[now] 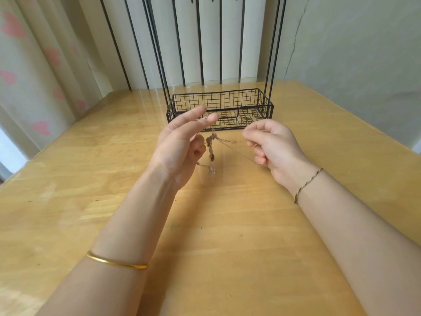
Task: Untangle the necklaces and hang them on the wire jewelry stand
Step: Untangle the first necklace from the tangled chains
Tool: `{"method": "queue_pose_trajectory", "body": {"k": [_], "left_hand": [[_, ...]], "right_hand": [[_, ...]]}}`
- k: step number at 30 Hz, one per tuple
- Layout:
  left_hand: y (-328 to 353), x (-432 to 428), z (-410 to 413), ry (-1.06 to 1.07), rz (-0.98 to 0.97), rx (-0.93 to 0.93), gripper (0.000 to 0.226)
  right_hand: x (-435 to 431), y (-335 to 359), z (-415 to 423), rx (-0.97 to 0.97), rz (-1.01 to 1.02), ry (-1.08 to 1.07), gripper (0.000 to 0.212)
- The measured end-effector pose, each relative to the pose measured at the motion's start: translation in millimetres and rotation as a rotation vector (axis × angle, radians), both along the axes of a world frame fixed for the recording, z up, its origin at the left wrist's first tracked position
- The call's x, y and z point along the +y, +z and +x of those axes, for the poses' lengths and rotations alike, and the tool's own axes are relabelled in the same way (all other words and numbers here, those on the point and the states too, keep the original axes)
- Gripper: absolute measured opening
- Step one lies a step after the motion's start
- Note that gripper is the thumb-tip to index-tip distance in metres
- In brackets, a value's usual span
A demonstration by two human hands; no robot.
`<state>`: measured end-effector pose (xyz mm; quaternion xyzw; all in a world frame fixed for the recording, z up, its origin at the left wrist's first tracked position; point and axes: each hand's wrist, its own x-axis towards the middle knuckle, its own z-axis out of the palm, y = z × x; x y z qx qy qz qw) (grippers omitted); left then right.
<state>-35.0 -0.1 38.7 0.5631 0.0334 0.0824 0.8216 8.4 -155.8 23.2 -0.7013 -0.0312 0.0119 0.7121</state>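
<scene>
A tangle of thin gold-brown necklaces (211, 148) hangs in the air between my two hands, above the wooden table (216, 224). My left hand (182, 147) holds it: chain runs over the extended forefinger tips and the curled lower fingers pinch another strand. A clear pendant dangles at the bottom of the knot. My right hand (271, 149) pinches a fine chain that stretches out from the tangle to the right. The black wire jewelry stand (219, 110), with a mesh basket base and tall uprights, is just behind my hands.
Pale curtains with pink hearts (41, 65) hang at the left behind the table. A plain wall (353, 53) stands at the right. The stand's upper hooks are cut off by the top of the view.
</scene>
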Motion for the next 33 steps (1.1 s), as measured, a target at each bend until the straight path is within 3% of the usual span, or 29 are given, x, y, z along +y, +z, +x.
{"method": "queue_pose_trajectory", "body": {"k": [2,8,16,21,26,33], "left_hand": [[1,-1,-1,-0.023,0.016,-0.021,0.037],[1,-2,-1,-0.086,0.042,-0.05,0.043],[-5,-1,3,0.015,0.056,0.142,0.027],[-9,-6,4,0.009,0.326,0.228,0.023],[-11,-12,-1,-0.13,0.538,0.265,0.016],[-6,-11,-3,-0.188,0.47,0.282,0.02]], "right_hand": [[2,3,-5,-0.083,-0.11,0.069,0.012],[13,1,-12,-0.238,-0.187,0.287,0.006],[7,3,-6,-0.223,-0.065,0.156,0.014],[10,3,-5,-0.145,0.008,0.204,0.022],[10,4,-5,-0.155,0.009,0.183,0.024],[5,2,0,-0.165,-0.02,0.031,0.022]]}}
